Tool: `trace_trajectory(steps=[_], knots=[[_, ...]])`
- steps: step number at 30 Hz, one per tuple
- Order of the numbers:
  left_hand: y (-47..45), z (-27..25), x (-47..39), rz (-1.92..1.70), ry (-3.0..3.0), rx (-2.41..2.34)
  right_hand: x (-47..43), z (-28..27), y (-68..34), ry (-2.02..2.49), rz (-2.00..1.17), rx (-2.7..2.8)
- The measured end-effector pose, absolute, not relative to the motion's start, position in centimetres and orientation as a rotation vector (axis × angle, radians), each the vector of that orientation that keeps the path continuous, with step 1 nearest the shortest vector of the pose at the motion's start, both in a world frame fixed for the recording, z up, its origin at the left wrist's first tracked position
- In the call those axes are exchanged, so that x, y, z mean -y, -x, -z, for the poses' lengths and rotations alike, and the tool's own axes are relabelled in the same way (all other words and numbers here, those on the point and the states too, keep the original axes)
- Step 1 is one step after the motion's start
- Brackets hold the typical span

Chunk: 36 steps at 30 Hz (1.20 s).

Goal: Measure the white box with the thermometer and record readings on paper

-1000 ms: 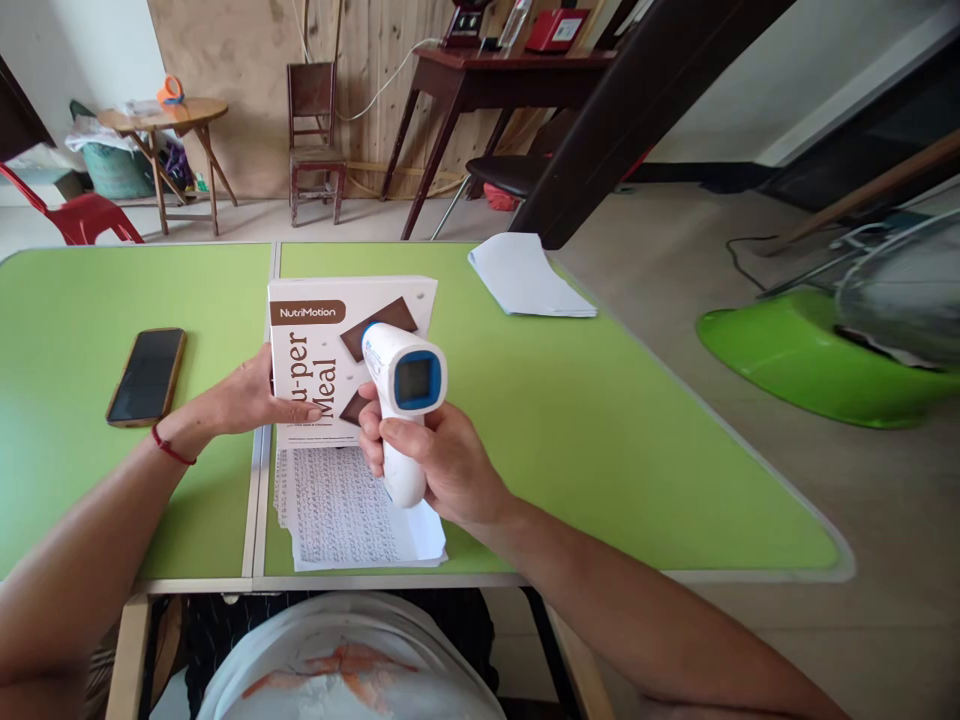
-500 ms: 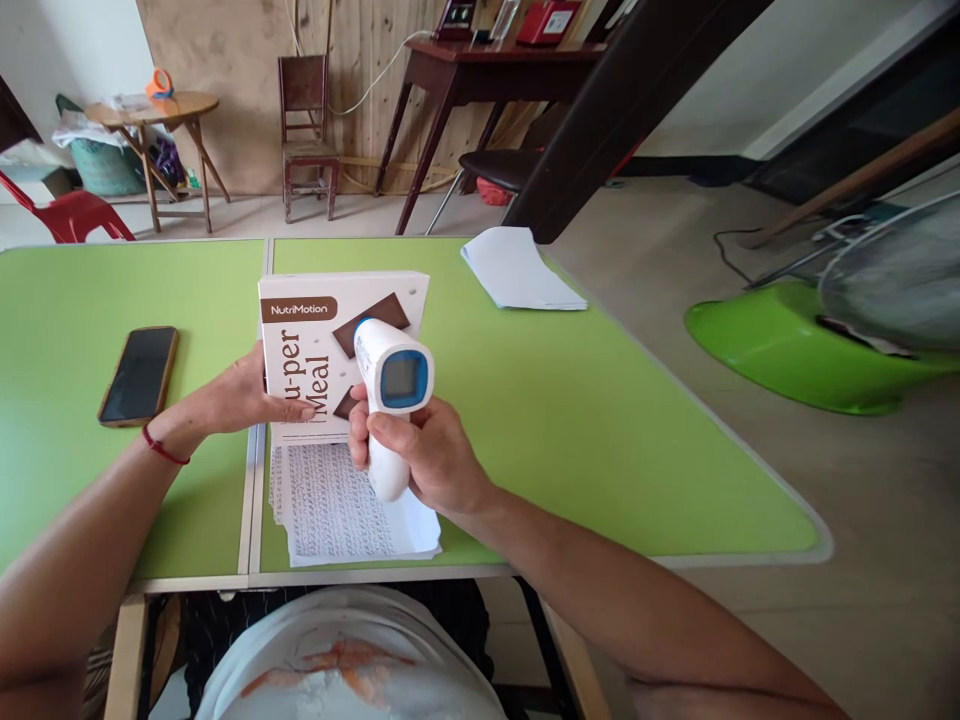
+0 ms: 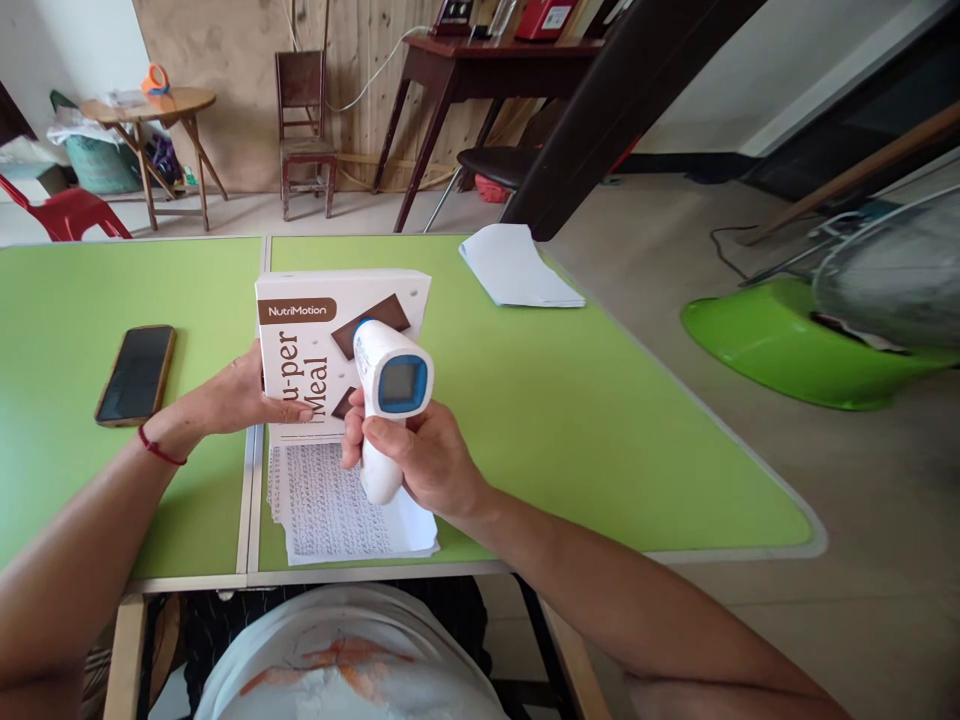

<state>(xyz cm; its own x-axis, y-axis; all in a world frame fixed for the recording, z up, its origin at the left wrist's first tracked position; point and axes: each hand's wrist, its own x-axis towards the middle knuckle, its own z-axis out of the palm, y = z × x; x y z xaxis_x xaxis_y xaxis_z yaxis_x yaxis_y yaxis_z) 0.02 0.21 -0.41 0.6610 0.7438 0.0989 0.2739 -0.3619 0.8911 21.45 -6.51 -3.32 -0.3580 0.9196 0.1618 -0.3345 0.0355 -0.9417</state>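
Observation:
My left hand grips the left side of a white NutriMotion box, its thumb across the front. The box is held upright, its printed face toward me. Wrapped round the handle of a white infrared thermometer is my right hand. The thermometer's blue-framed screen faces me and looks blank, while its nose points at the box and covers part of the print. Below the box lies a stack of handwritten sheets, its upper part hidden.
A phone lies on the green table to the left. A pile of white paper rests near the far edge. Behind stand a small wooden chair, a dark red desk and a round table.
My right hand has tilted the thermometer slightly, its handle shifting a little left. The left hand and the box are almost unchanged. The whole view has shifted very slightly.

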Motion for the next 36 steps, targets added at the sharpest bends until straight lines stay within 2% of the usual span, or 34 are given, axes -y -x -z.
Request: trace_trajectory(steps=[19, 26, 30, 36], knots=[[0.0, 0.4, -0.1, -0.63, -1.858, -0.775, 6.5, 3.0, -21.7, 0.674, -1.515, 1.314], [0.6, 0.0, -0.3, -0.667, -1.858, -0.925, 4.7, 2.4, -25.1, 0.721, -1.024, 1.69], [1.8, -0.2, -1.0, -0.74, -1.888, -0.973, 2.7, 2.3, -28.1, 0.976, -0.677, 1.853], [3.2, 0.3, -2.2, -0.815, -1.953, -1.076, -0.4, 3.8, -30.6, 1.325, -0.458, 2.173]])
